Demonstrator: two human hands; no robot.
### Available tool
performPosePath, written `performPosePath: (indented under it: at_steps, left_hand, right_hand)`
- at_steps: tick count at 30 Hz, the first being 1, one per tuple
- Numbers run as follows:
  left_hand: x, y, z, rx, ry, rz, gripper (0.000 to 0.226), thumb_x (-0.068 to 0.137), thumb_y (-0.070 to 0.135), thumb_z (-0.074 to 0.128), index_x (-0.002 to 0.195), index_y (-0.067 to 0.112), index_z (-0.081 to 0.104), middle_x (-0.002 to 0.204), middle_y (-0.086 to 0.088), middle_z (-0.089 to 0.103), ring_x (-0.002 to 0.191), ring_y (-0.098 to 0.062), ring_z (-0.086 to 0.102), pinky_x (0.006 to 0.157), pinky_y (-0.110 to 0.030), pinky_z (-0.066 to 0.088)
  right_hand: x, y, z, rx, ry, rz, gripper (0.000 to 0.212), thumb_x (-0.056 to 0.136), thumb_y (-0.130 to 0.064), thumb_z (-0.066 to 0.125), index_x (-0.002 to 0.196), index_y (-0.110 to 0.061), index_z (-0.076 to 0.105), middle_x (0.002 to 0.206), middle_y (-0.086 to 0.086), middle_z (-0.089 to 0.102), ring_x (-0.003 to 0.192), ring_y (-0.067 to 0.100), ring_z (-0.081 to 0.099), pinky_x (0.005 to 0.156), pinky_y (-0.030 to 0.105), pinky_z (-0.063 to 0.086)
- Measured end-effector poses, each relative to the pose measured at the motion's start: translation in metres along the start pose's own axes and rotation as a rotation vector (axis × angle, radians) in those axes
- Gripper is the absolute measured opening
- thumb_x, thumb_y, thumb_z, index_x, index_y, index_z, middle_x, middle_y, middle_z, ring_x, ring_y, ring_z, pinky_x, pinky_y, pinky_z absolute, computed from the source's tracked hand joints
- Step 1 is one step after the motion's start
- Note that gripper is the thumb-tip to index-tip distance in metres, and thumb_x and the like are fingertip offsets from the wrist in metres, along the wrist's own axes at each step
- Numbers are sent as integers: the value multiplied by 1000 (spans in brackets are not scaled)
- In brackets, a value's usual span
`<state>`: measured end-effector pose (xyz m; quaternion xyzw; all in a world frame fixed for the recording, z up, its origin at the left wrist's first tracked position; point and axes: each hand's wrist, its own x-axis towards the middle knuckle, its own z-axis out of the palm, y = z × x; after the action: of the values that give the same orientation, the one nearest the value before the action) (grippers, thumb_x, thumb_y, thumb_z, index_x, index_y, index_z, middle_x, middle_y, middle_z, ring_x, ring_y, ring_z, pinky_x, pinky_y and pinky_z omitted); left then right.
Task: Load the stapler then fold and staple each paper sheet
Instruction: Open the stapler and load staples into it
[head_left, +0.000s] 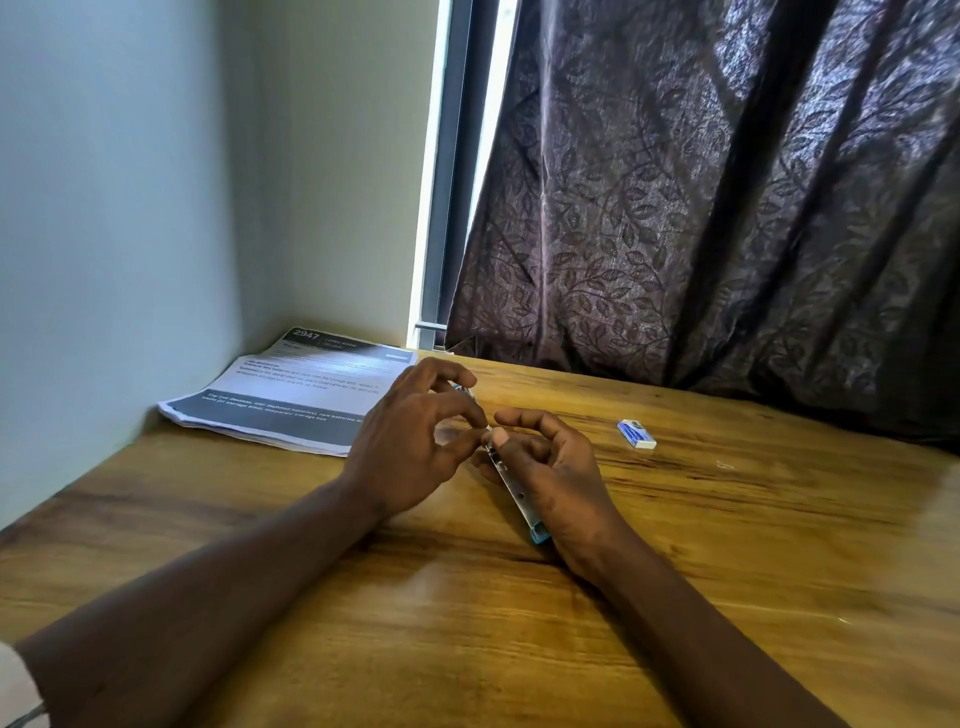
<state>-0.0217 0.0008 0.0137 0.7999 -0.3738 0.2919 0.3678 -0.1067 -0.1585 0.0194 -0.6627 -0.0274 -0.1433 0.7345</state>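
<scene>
A small light-blue stapler (519, 501) with a metal rail lies opened at the middle of the wooden table. My right hand (558, 475) grips its body, with the thumb pressed on the front end of the rail. My left hand (415, 436) hovers just left of it, thumb and forefinger pinching something small at the rail's tip; it looks like a staple strip, but I cannot tell. The stapler's far part pokes out behind my left fingers. A stack of printed paper sheets (306, 392) lies at the table's far left corner.
A small blue-and-white staple box (636, 434) lies to the right of my hands. A loose bit of wire (724, 465) rests further right. A dark patterned curtain (727, 208) hangs behind the table, and a pale wall closes the left side.
</scene>
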Motion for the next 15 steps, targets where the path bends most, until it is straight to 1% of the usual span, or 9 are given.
performPosePath:
  at_steps: [3, 5, 7, 9, 11, 12, 13, 14, 15]
  left_hand:
    - [1, 0, 3, -85, -4, -41, 10, 82, 30, 81, 90, 30, 76, 122, 12, 59, 111, -6, 58, 76, -29, 54]
    - [3, 0, 4, -159, -5, -73, 9, 81, 25, 82, 88, 27, 76, 117, 11, 61, 108, -6, 60, 76, -25, 52]
    - [5, 2, 4, -216, 20, -103, 8, 83, 21, 81, 86, 24, 75, 112, 10, 64, 105, -5, 61, 74, -20, 52]
    - [6, 4, 3, -271, 103, -143, 7, 85, 17, 78, 84, 22, 73, 106, 10, 66, 99, -4, 63, 66, -14, 50]
    - [8, 4, 1, -329, 175, -214, 7, 87, 17, 77, 83, 20, 71, 99, 10, 70, 91, -5, 66, 63, -12, 48]
    - [9, 1, 0, -353, 192, -256, 6, 88, 18, 76, 84, 19, 72, 94, 9, 72, 85, -5, 66, 64, -13, 48]
    - [10, -3, 0, -373, 198, -300, 5, 88, 19, 76, 84, 18, 73, 88, 8, 73, 78, -4, 66, 66, -17, 49]
    - [10, -7, -1, -395, 198, -346, 6, 87, 21, 76, 82, 18, 74, 81, 7, 74, 72, -4, 65, 66, -24, 51]
    - [10, -10, -1, -424, 197, -392, 8, 86, 23, 76, 80, 18, 74, 75, 5, 74, 68, -9, 66, 66, -30, 54]
  right_hand:
    - [1, -1, -1, -16, -2, 13, 27, 93, -12, 71, 119, -10, 65, 104, 18, 77, 99, 32, 76, 87, 37, 62]
    - [2, -3, -2, -31, -12, 1, 29, 92, -13, 72, 119, -12, 65, 103, 16, 78, 98, 29, 76, 83, 33, 62]
    - [5, -4, -4, -69, -4, -15, 31, 90, -15, 74, 120, -13, 65, 102, 17, 77, 97, 29, 76, 80, 30, 62]
    - [9, -2, -7, -159, 18, -65, 31, 90, -17, 75, 120, -16, 66, 101, 20, 76, 97, 33, 75, 84, 35, 63]
    - [13, 2, -14, -344, 50, -144, 31, 90, -20, 76, 119, -22, 67, 99, 13, 75, 95, 29, 74, 88, 43, 62]
    - [15, 3, -18, -477, 67, -177, 34, 90, -23, 77, 123, -25, 67, 101, 7, 75, 95, 23, 73, 90, 43, 60]
    - [16, 4, -22, -619, 83, -199, 41, 89, -28, 77, 128, -25, 66, 105, 1, 73, 97, 16, 70, 92, 38, 58]
    - [16, 4, -25, -740, 99, -219, 47, 89, -32, 77, 134, -24, 64, 110, -3, 69, 101, 11, 66, 94, 33, 55]
    - [16, 3, -28, -820, 108, -237, 52, 89, -35, 76, 137, -24, 61, 114, -4, 66, 104, 9, 62, 96, 30, 52]
